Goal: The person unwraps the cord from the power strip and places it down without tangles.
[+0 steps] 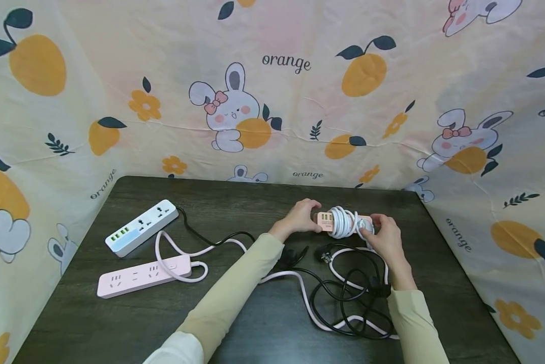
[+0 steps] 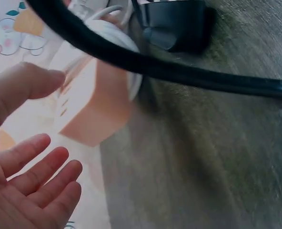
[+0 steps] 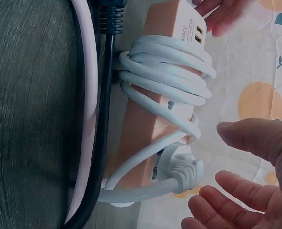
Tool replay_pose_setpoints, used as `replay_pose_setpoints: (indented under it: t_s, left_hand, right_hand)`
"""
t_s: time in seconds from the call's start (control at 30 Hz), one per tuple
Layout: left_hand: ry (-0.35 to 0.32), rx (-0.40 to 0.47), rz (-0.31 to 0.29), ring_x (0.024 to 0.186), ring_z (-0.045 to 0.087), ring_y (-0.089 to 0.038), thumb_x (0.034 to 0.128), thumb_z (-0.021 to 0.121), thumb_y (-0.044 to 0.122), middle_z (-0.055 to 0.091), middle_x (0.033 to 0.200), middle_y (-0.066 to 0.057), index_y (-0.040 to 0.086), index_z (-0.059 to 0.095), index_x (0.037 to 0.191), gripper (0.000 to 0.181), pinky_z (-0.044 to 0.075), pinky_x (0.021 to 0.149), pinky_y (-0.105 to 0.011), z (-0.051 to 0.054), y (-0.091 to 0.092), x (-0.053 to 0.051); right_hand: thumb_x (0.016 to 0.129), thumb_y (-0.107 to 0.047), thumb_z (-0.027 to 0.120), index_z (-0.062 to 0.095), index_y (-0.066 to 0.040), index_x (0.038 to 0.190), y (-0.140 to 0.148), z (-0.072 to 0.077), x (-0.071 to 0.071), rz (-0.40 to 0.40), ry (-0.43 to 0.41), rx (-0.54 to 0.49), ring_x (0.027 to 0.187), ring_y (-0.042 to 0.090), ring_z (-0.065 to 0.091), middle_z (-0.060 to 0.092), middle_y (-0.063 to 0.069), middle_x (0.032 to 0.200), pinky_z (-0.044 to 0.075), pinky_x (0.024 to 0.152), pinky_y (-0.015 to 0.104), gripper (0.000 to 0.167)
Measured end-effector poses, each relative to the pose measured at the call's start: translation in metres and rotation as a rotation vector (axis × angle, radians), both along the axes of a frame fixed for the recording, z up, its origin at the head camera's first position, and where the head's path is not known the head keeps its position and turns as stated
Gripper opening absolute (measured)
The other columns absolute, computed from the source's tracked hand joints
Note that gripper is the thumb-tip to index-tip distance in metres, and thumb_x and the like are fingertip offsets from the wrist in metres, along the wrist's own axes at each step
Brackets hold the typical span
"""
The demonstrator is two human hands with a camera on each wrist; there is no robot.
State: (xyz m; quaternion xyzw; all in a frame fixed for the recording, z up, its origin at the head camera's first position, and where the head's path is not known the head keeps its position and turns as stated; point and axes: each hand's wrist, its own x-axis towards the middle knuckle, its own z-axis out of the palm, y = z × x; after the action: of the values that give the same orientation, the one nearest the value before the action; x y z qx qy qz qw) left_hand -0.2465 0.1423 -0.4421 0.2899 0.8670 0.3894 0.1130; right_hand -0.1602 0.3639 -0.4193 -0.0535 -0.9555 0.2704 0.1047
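Observation:
A peach-and-white power strip (image 1: 325, 221) lies toward the far right part of the dark table, its white cord (image 1: 342, 222) wound round its middle. In the right wrist view the cord's white plug (image 3: 181, 162) sits against the strip's socket face. At the strip's left end is my left hand (image 1: 300, 218), fingers spread; in the left wrist view the thumb (image 2: 36, 81) is close to the strip, and contact cannot be told. By the other end my right hand (image 1: 388, 238) has its fingers loosely extended, apart from the strip in the right wrist view.
At the left lie a white power strip (image 1: 142, 227) and a pale pink one (image 1: 140, 277), with a pink cord (image 1: 165, 263) across the latter. Tangled black cords (image 1: 345, 308) and a black plug (image 1: 323, 254) lie before the right hand. Printed cloth (image 1: 290, 111) surrounds the table.

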Motion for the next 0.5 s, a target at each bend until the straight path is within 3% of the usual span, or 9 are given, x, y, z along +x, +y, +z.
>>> replay_pose_setpoints:
  t_s: [0.23,0.5]
  left_hand:
    - [0.032,-0.090,-0.017,0.107,0.053,-0.023,0.0717,0.080,0.015,0.055,0.120,-0.011,0.001,0.053,0.128,0.064,0.044,0.091,-0.031,-0.014,0.013,-0.004]
    - [0.111,-0.080,0.018,0.104,0.055,-0.020,0.0705,0.081,0.014,0.057,0.118,-0.008,0.004,0.056,0.125,0.061,0.046,0.088,-0.029,-0.029,0.026,-0.001]
  right_hand:
    - [0.082,-0.008,0.068,0.050,0.015,0.117,0.001,-0.001,-0.002,-0.015,-0.036,-0.009,0.104,0.044,0.046,0.049,0.032,0.110,0.038,0.088,0.053,0.046]
    - [0.081,-0.009,0.067,0.050,0.015,0.117,0.003,-0.007,-0.005,-0.026,-0.049,-0.016,0.105,0.045,0.047,0.049,0.033,0.112,0.038,0.088,0.053,0.046]
